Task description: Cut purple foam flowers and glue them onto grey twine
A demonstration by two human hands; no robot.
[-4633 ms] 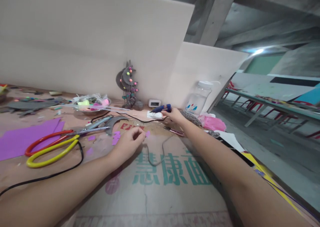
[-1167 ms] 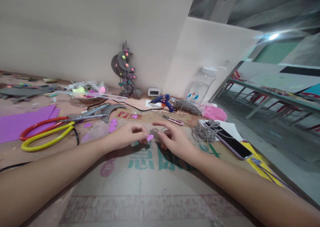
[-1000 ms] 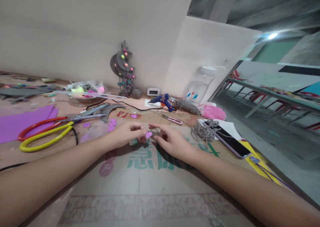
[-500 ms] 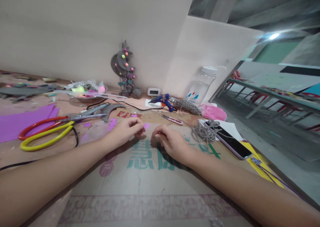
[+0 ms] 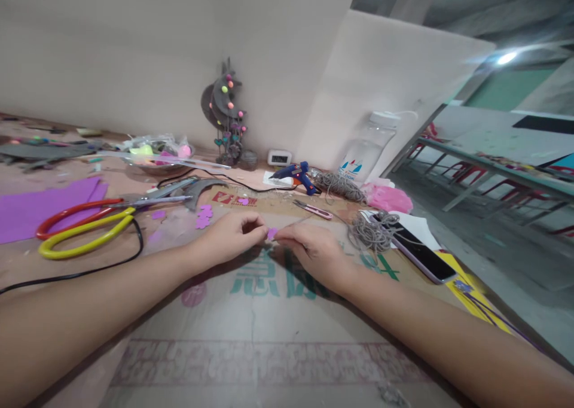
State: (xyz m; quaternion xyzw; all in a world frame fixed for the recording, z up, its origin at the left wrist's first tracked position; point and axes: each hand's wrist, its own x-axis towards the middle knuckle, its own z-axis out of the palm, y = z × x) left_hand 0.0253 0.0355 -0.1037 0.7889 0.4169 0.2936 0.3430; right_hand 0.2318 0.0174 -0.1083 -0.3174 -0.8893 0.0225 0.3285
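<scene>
Both the left hand (image 5: 235, 236) and the right hand (image 5: 316, 251) are facing each other above a printed cardboard sheet (image 5: 251, 330), with one small purple cutout (image 5: 271, 234) sitting between their fingertips. The left hand is pinching the cutout's left side between thumb and forefinger. The right hand is keeping its fingers bunched, their tips meeting the cutout's right edge; whether they are gripping it or only touching it, I cannot tell. Beyond the hands, pink-handled thread snips (image 5: 320, 212) are lying on the cardboard, and a blue glue gun (image 5: 293, 172) is resting near a white digital clock (image 5: 279, 158). More purple cutouts (image 5: 204, 216) are lying just past the left hand, with red-and-yellow-handled scissors (image 5: 125, 215) lying farther left. Right of the right hand, a tangle of gray cord (image 5: 373, 231) is partly covering a smartphone (image 5: 424, 255).
</scene>
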